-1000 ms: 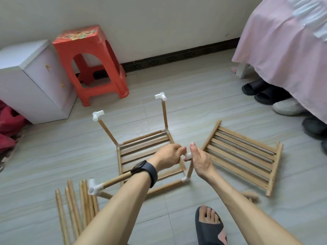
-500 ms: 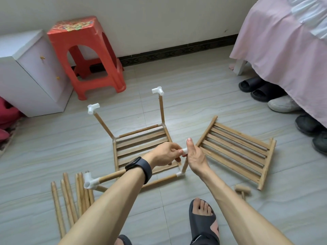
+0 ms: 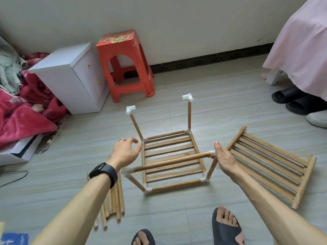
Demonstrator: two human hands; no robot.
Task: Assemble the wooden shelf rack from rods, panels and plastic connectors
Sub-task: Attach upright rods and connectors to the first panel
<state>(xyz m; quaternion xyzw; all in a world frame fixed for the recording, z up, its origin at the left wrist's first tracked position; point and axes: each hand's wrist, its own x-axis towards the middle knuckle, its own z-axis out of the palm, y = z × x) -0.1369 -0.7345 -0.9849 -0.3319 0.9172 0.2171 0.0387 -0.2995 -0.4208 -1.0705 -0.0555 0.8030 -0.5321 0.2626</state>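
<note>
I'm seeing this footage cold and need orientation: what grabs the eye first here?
The half-built wooden rack stands mid-floor; the right hand grips a white connector atop its near-right post, the left hand open beside it. A red plastic stool stands by the wall.

Open grey tiled floor (image 3: 70,165) left of and behind the wooden rack frame (image 3: 169,149).
Two upright rods (image 3: 189,115) and a raised horizontal wooden rod (image 3: 169,162) fence its slats; a loose slatted wooden panel (image 3: 265,165) lies just right, a bundle of wooden rods (image 3: 115,200) near left.
</note>
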